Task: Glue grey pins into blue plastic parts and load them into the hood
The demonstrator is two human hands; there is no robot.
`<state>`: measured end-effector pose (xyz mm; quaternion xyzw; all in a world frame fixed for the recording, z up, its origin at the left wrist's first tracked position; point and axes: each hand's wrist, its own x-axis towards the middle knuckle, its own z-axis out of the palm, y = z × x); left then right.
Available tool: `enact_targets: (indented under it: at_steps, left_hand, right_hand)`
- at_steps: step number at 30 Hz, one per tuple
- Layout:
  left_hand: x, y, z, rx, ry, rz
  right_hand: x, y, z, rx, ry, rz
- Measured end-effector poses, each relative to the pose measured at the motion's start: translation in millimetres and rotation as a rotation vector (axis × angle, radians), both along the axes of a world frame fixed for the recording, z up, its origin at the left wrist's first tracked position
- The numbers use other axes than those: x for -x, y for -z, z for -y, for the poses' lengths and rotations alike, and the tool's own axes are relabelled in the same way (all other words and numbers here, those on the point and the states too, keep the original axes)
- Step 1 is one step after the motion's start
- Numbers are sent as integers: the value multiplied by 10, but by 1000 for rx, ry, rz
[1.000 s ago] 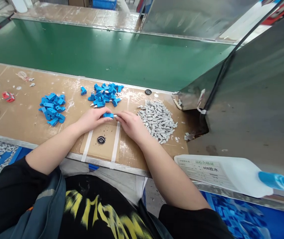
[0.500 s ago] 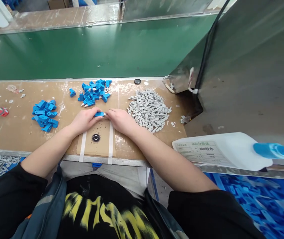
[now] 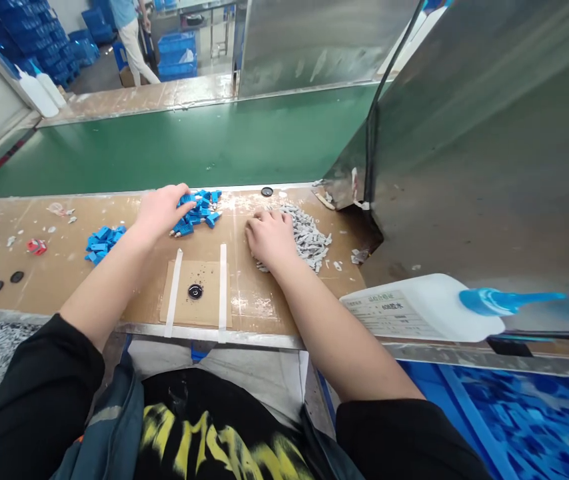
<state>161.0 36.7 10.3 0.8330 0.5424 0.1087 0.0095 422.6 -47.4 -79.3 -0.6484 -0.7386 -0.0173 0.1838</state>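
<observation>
My left hand point(image 3: 162, 210) is at the far blue pile, its thumb and fingers closed around a blue plastic part point(image 3: 184, 200). Blue parts with pale ends point(image 3: 198, 212) lie against and beside its fingertips. My right hand point(image 3: 272, 237) rests on the left side of a heap of small grey plastic pieces point(image 3: 310, 237). Its fingers bend down into the heap, and what they grip, if anything, is hidden. Between my forearms, a black round cap point(image 3: 195, 291) with dark shiny liquid sits on a cardboard pad point(image 3: 209, 310) held by two white tape strips.
Another blue pile point(image 3: 102, 245) is partly behind my left forearm. A white glue bottle point(image 3: 417, 307) with a blue nozzle lies at the right edge. Beyond the table runs a green belt point(image 3: 204, 143). A metal panel point(image 3: 479, 153) stands right. A person point(image 3: 134, 43) is in the background.
My hands have parted from the blue part held over the pad. The left has gone up to the far blue pile, the right onto the grey heap. The view has tilted up.
</observation>
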Motion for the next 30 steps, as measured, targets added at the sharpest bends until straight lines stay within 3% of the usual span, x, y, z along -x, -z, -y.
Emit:
enact_targets:
  at_steps: [3, 6, 8, 11, 14, 17, 20, 24, 27, 30]
  left_hand:
    - [31, -32, -375, 43, -68, -96]
    - [98, -2, -563, 204, -83, -139]
    - [181, -11, -573, 250, -60, -84]
    - [407, -123, -498, 181, -68, -45]
    - [748, -304, -428, 135, -127, -177]
    - [1108, -409, -389, 222, -237, -376]
    - [1347, -348, -343, 350, -335, -504]
    - [1396, -130, -264, 403, -387, -606]
    - [1334, -46, -190, 350, -376, -593]
    - [1271, -68, -55, 302, -350, -522]
  right_hand:
    - [-30, 47, -27, 1, 18, 25]
    - [-26, 35, -43, 8, 21, 28]
    - [-17, 7, -51, 17, 20, 20]
    - [-10, -41, -62, 35, 40, 8]
    - [-18, -69, -75, 65, 76, -3]
    - [-35, -62, -86, 77, 90, -4]
    - [-48, -47, -89, 44, 99, -2]
    - [-32, -88, -72, -104, 46, -122]
    - [42, -132, -36, -155, -133, -398]
    - [164, -131, 22, 19, -347, -713]
